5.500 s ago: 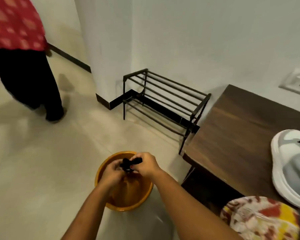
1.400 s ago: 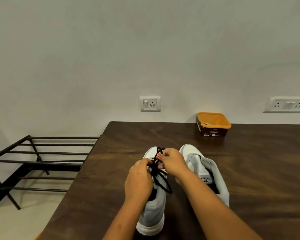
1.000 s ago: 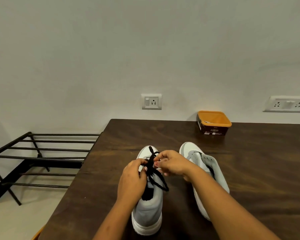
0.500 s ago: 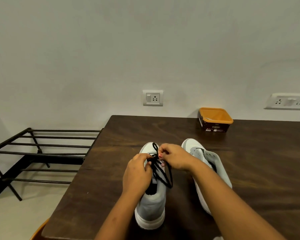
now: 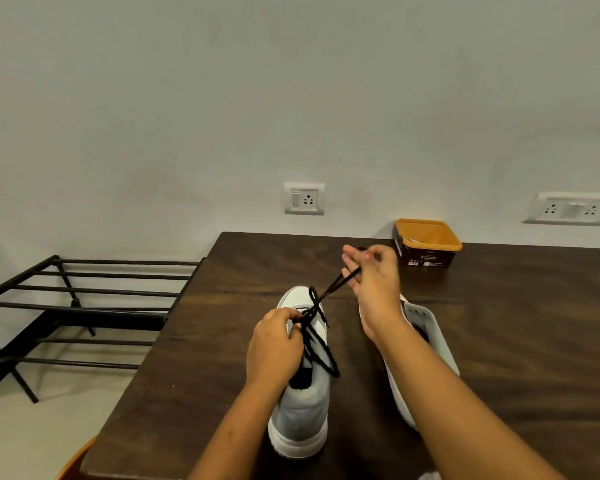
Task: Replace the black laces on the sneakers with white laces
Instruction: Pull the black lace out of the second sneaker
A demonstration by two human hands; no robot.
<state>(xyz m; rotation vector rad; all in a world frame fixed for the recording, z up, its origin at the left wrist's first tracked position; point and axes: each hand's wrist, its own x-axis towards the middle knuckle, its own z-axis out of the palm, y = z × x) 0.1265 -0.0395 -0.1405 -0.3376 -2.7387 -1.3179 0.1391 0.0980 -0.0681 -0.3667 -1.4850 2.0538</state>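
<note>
Two white-and-grey sneakers stand side by side on the dark wooden table (image 5: 516,323), toes pointing to the wall. The left sneaker (image 5: 302,407) carries a black lace (image 5: 317,344). My left hand (image 5: 274,348) pinches that lace over the tongue. My right hand (image 5: 373,282) is raised above the table and pulls a strand of the same lace taut, up and to the right. The right sneaker (image 5: 426,327) has bare eyelets and lies partly hidden under my right forearm. No white lace is visible.
An orange tub with a dark label (image 5: 426,242) stands at the table's back edge by the wall. A black metal shoe rack (image 5: 84,313) stands on the floor left of the table. An orange rim (image 5: 75,460) shows at the bottom left.
My right hand has lifted away from the left sneaker, up and to the right, drawing a strand of black lace out. Earlier I held a black lace over an orange bucket on the floor.
</note>
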